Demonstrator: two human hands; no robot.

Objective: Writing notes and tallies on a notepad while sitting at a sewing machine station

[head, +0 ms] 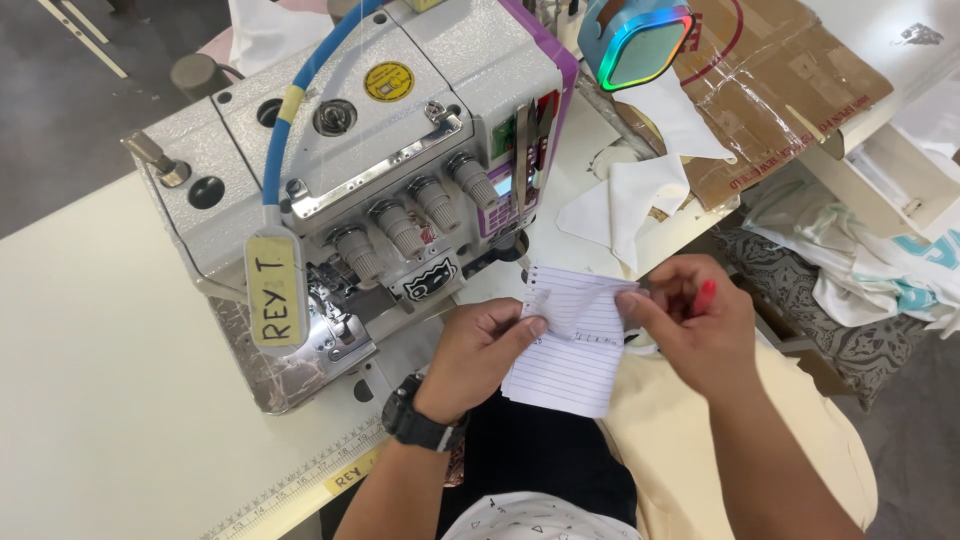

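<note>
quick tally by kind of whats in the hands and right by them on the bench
hands: 2, left hand and right hand
lined notepad: 1
red pen: 1
wristwatch: 1
sewing machine: 1
total: 6

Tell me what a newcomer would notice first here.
The big grey sewing machine with its blue cable fills the upper left of the white table. Just below it, the left hand and right hand hold a small lined notepad between them. A glowing rainbow-edged speaker sits at top centre.
</note>
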